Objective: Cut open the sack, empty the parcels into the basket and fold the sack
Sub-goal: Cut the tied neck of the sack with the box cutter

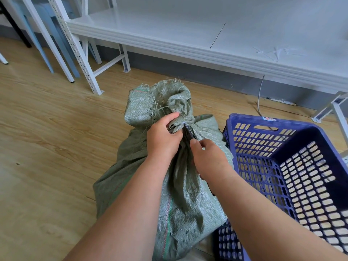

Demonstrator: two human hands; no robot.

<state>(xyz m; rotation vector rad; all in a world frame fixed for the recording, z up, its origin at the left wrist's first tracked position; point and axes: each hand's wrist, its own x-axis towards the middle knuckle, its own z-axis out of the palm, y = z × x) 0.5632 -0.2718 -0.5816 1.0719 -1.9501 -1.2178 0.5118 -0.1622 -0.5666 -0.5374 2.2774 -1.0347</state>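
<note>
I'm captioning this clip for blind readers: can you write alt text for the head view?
A person's left hand grips the tied neck of a green woven sack standing on a wooden floor, while the right hand holds a dark cutting tool at the tie. An empty blue plastic basket sits beside it.

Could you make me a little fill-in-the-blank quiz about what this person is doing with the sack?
1. The left hand grips the tied ____ of the green sack.
2. The right hand points a dark cutting tool at the white ____ that binds the sack shut.
3. The basket to the right of the sack is ____ in colour.
4. The sack stands on a ____ floor.

Missing words: neck; tie; blue; wooden
</note>
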